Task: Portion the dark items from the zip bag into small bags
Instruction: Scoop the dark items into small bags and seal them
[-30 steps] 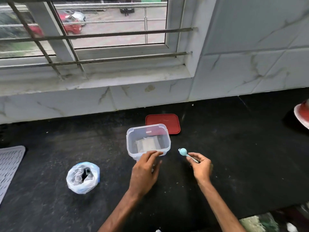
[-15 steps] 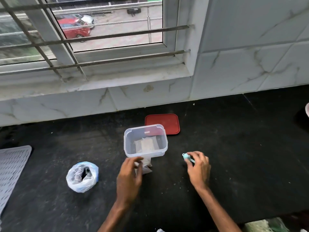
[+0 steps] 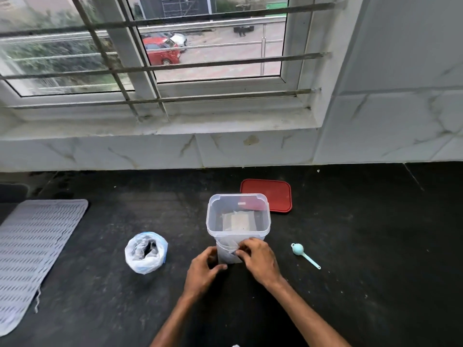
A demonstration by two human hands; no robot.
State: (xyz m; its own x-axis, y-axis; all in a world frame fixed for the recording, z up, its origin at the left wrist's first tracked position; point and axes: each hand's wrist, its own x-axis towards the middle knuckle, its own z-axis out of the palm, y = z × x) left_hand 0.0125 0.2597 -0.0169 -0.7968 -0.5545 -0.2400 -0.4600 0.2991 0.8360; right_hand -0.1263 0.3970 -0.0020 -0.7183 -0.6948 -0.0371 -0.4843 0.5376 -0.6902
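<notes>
Both hands, left (image 3: 204,267) and right (image 3: 259,259), pinch a small bag (image 3: 228,254) open, apparently readying it for filling; the scoop (image 3: 304,254) lies beside.

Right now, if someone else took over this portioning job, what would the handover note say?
Left hand and right hand: both grip one small clear bag on the counter, in front of the clear tub.
Spoon: lying free on the counter, right of the hands.
Zip bag: open, left of the tub, dark items inside.
Red lid: off, behind the tub.
Done: small bag picked out.
Left: open it, scoop, fill, repeat.
</notes>
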